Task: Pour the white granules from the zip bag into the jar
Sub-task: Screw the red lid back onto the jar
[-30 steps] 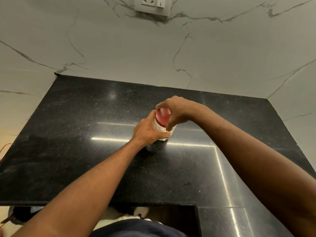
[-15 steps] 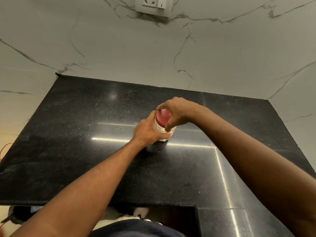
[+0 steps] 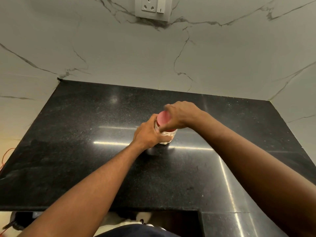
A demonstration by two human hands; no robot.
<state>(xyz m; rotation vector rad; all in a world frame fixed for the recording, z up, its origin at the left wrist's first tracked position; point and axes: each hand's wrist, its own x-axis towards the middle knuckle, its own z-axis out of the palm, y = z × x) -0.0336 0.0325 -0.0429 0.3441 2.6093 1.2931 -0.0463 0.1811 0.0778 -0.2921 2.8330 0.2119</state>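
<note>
A clear jar [image 3: 168, 136] holding white granules stands on the black counter [image 3: 85, 134], near its middle. My left hand [image 3: 148, 134] wraps around the jar's body from the left. A red lid [image 3: 163, 118] sits on top of the jar, and my right hand [image 3: 181, 115] grips it from above and from the right, its fingers curled over the rim. No zip bag is in view.
A marble wall rises behind the counter, with a white socket and switch plate [image 3: 153, 7] high up. The counter's front edge has a notch at the lower right. An orange cord [image 3: 6, 154] hangs at the far left.
My right hand has shifted on the lid and looks blurred, as if turning it. More of the red lid's top shows. The jar and my left hand stay in place.
</note>
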